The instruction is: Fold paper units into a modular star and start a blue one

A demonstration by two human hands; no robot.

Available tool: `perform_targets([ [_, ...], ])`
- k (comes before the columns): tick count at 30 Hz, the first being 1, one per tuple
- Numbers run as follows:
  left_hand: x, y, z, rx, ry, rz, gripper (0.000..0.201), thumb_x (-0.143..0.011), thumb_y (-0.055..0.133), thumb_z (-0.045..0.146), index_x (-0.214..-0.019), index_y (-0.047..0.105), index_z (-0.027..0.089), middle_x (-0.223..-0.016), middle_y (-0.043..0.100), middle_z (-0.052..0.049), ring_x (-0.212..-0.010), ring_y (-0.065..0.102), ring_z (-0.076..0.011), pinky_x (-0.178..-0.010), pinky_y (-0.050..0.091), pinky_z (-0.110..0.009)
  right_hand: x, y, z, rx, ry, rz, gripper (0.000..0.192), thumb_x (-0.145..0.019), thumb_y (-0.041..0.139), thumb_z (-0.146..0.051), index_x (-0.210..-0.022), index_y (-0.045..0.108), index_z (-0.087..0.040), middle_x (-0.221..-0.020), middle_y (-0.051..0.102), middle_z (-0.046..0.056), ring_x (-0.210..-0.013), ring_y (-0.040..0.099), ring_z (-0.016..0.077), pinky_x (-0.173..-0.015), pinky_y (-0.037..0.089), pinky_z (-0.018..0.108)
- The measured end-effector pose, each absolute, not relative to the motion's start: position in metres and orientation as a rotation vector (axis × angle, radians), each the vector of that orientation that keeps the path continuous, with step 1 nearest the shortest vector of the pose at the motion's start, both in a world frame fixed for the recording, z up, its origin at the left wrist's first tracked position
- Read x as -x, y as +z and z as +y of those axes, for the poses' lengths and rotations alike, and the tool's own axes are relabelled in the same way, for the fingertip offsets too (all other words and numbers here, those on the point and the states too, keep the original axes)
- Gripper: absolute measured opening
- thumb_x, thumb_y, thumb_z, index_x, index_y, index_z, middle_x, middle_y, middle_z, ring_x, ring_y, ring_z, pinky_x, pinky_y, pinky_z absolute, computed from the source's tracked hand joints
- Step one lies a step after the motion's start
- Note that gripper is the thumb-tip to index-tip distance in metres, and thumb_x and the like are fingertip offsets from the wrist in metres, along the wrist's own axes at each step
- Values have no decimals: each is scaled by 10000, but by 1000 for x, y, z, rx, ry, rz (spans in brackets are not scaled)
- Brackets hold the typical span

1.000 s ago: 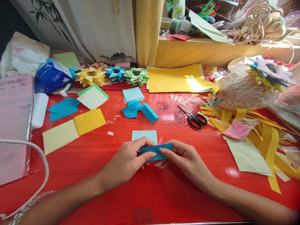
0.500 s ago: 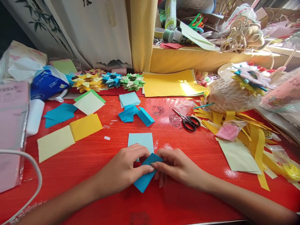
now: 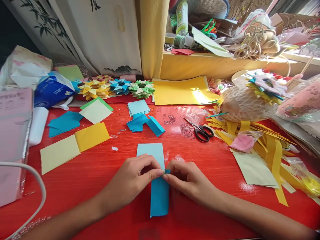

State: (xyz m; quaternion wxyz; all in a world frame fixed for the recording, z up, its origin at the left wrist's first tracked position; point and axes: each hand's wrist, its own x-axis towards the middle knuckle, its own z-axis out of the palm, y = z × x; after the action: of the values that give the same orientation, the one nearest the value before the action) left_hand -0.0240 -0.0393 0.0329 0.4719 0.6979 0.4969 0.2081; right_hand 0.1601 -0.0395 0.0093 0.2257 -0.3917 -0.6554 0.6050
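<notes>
Between my hands is a folded strip of blue paper (image 3: 159, 198), its long part hanging toward the table's front edge. My left hand (image 3: 138, 178) pinches the strip's upper end between thumb and fingers. My right hand (image 3: 186, 178) pinches the same end from the other side, where a small corner pokes out. Just beyond my fingers lies a pile of light blue paper squares (image 3: 151, 150), partly covered by my left hand. Farther up are folded blue pieces (image 3: 155, 125) and another light blue stack (image 3: 138, 107).
Black-handled scissors (image 3: 203, 132) lie right of centre. Yellow paper strips (image 3: 273, 160) and a pale green sheet (image 3: 255, 168) spread at the right. Yellow paper (image 3: 92, 136) and blue sheets (image 3: 65, 123) lie left. Folded paper rings (image 3: 142, 88) line the back. A white cable (image 3: 41, 186) curves at the left.
The blue paper has turned from slanted to nearly upright and now shows as a longer strip reaching nearer the front edge. Both hands still pinch its upper end.
</notes>
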Motion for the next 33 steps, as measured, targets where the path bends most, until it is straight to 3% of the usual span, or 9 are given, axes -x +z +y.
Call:
perform_targets([
  [6, 22, 32, -43, -1776, 560, 1234, 211, -826, 463, 349, -738, 555, 182, -714, 555, 6, -697, 505, -126, -626, 402, -221, -159, 10, -42, 1047, 1486, -2033, 334, -883, 369, -342, -599, 343, -168, -540, 260, -50, -481, 243, 63, -433, 207, 198],
  [14, 23, 30, -47, -2015, 750, 1215, 183, -840, 470, 253, -682, 517, 174, -682, 538, 2, -682, 488, -112, -669, 389, -221, -156, 8, -47, 1029, 1523, -2072, 323, -863, 414, -340, -600, 439, -153, -512, 308, -50, -458, 263, 56, -420, 211, 191],
  [20, 34, 34, -34, -1729, 907, 1528, 221, -806, 506, 351, -666, 524, 181, -649, 526, 25, -633, 482, -107, -587, 386, -206, -159, 14, -46, 977, 1722, -2009, 314, -891, 370, -344, -736, 547, -136, -667, 615, 41, -522, 517, 86, -489, 376, 183],
  [25, 45, 33, -18, -1401, 1304, 1571, 183, -742, 583, 364, -708, 581, 183, -664, 543, 22, -643, 504, -115, -561, 410, -201, -161, 12, -45, 967, 1844, -1760, 345, -884, 385, -362, -676, 538, -133, -632, 598, 33, -495, 538, 81, -444, 401, 167],
  [28, 42, 31, -18, -1417, 1194, 1497, 188, -742, 588, 364, -712, 600, 179, -670, 558, 19, -650, 502, -112, -570, 414, -193, -159, 7, -43, 984, 1915, -1464, 232, -821, 502, -398, -861, 513, -170, -719, 591, 4, -439, 528, 73, -349, 373, 157],
  [30, 38, 31, -23, -1451, 1065, 1449, 204, -757, 571, 373, -727, 605, 174, -686, 575, 13, -659, 511, -114, -575, 419, -192, -158, 5, -42, 1000, 1923, -1467, 254, -789, 557, -387, -926, 496, -182, -648, 574, -21, -418, 524, 78, -344, 372, 156],
  [33, 35, 30, -28, -1470, 959, 1414, 226, -781, 535, 391, -762, 604, 177, -688, 582, 15, -634, 520, -111, -546, 421, -187, -158, 5, -41, 1044, 1883, -1516, 223, -827, 505, -384, -820, 503, -161, -475, 504, -50, -368, 496, 70, -346, 342, 142],
])
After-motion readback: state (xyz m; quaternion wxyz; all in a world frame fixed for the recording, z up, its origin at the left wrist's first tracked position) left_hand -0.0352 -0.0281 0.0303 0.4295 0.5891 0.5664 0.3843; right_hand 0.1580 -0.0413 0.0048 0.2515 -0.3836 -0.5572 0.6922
